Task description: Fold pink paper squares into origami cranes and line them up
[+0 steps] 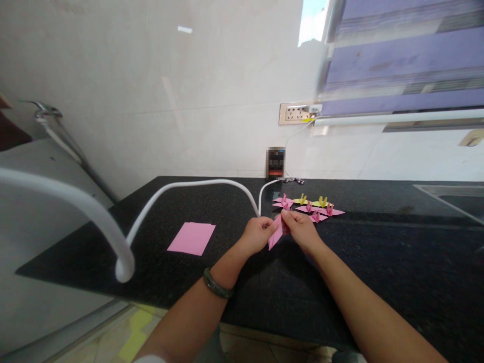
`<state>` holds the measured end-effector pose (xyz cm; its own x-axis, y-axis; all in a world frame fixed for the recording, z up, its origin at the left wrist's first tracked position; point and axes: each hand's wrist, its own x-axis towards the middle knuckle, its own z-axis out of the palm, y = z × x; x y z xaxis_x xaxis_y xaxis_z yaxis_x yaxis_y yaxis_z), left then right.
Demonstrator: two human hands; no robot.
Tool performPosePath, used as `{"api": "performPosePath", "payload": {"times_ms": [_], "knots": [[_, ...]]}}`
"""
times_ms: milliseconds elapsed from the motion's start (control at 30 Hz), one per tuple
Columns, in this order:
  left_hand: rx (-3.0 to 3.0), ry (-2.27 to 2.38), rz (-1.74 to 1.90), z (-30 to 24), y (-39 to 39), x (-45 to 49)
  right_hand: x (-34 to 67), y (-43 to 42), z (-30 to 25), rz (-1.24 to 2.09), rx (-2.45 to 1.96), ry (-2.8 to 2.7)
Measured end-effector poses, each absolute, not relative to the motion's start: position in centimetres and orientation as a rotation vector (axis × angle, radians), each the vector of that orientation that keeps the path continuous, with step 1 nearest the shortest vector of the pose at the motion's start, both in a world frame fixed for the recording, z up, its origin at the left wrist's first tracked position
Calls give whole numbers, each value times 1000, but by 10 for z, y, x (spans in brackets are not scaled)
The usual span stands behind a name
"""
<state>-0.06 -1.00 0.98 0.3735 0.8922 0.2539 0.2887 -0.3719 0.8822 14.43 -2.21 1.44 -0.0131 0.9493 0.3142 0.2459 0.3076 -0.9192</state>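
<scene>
Between my two hands, above the dark countertop, is a folded piece of pink origami paper [276,234], narrow and diamond-shaped. My left hand [258,235] pinches its left edge between thumb and fingers. At its upper right side, my right hand [301,230] is closed on the paper with thumb and fingertips. Just beyond the right hand sit several folded paper cranes, among them a pink crane [318,217] and a yellow crane [322,201]. A stack of square pink paper [192,238] lies flat to the left of my left hand.
White flexible tubing [204,183] arches over the black countertop [234,302] from the left. A phone-like device [276,162], its screen blurred, leans on the tiled wall below a socket panel [298,114]. A sink edge [449,201] shows at right, a tap [45,109] at far left.
</scene>
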Motion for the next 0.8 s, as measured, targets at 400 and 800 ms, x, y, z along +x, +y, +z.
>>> {"api": "performPosePath", "payload": {"times_ms": [400, 800], "knots": [[1516, 977, 1158, 13, -11, 3, 143, -17, 7, 812, -1139, -1473], [1646, 1054, 1087, 10, -12, 3, 139, -22, 10, 1032, -1034, -1342]]}}
